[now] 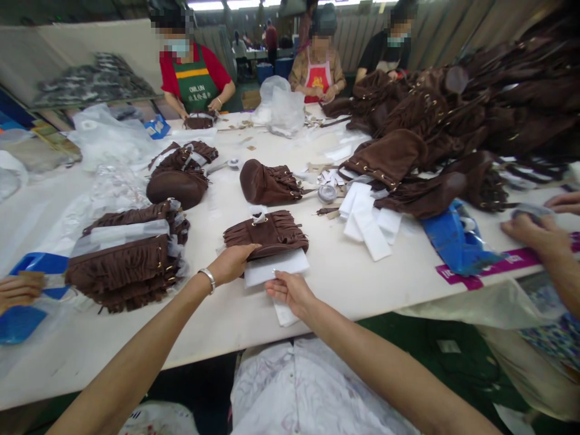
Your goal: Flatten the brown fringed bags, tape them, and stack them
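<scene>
In front of me on the table lies a small brown fringed bag [267,232] with white wrapping around a ring on its top. My left hand [235,263], with a bracelet at the wrist, is closed on the bag's near left edge. A folded white sheet [283,266] sticks out from under the bag's near side. The thumb and fingers of my right hand [292,293] pinch the near edge of that sheet. Beneath this hand, another white piece [284,315] lies on the table, partly hidden.
Fringed bags are stacked at left [122,257]; another brown bag [269,181] lies beyond mine. White sheets [365,220], a tape roll [327,193] and a large bag heap [430,109] are to the right. Co-workers' hands [534,229] show at both sides; people work opposite.
</scene>
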Motion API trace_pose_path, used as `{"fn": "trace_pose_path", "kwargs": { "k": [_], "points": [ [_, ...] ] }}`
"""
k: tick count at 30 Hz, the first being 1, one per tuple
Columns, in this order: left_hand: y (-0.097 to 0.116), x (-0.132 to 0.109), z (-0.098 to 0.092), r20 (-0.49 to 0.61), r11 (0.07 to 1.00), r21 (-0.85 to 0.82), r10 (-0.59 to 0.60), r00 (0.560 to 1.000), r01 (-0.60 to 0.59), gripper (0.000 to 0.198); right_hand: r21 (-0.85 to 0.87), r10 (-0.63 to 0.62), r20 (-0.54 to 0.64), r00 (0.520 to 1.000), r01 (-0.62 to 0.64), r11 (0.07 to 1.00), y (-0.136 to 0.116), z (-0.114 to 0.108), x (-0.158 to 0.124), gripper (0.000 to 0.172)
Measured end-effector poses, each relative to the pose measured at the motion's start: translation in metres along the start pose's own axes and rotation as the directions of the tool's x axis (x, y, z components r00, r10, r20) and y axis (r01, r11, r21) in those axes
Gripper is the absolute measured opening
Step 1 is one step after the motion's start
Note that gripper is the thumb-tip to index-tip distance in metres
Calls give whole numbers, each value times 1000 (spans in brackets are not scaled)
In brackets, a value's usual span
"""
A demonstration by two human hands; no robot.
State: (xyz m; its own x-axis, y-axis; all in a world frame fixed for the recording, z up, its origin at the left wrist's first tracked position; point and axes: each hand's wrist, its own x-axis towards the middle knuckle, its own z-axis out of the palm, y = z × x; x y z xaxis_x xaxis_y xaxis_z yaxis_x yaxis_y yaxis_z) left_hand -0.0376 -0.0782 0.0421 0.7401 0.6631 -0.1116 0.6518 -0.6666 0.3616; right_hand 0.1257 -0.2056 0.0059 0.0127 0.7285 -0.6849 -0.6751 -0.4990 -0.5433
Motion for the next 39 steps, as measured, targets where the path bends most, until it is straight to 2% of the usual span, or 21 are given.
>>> {"fn": "trace_pose_path", "kwargs": {
  "k": [7, 14, 22, 30, 33, 36, 37, 38, 39],
  "points": [
    [3, -15, 10, -56, 999, -30, 42, 998, -44, 71, -27, 36, -20, 999, -37, 999, 1, 1, 11, 10],
    [6, -22, 16, -107, 992, -41, 114, 988, -119, 74, 31, 0, -69, 998, 2, 1000, 7, 5, 14, 7],
    [11, -28, 28, -170, 995, 24, 103, 980, -101, 76, 94, -23, -114, 993, 34, 995, 10, 6, 12, 6],
    [8, -38, 63, -224, 970, 193, 189, 956, -146, 82, 106, -59, -115, 992, 72, 992, 5, 8, 17, 10],
    [13, -43, 66, -200, 963, 214, 206, 958, -162, 85, 22, -37, -53, 998, 38, 999, -1, -4, 11, 10],
    [20, -48, 60, -169, 963, 219, 196, 966, -157, 88, -148, 1, -7, 1000, -2, 989, -9, -21, -8, 12],
    [23, -50, 58, -164, 963, 221, 191, 968, -153, 87, -227, -18, 2, 1000, 17, 974, -14, -26, -16, 13],
    [25, -51, 58, -161, 963, 224, 185, 970, -146, 85, -340, -89, 14, 996, 88, 936, -19, -29, -23, 14],
    [27, -51, 58, -163, 964, 230, 176, 971, -136, 82, -479, -211, 50, 976, 209, 853, -25, -31, -28, 14]
  ]
}}
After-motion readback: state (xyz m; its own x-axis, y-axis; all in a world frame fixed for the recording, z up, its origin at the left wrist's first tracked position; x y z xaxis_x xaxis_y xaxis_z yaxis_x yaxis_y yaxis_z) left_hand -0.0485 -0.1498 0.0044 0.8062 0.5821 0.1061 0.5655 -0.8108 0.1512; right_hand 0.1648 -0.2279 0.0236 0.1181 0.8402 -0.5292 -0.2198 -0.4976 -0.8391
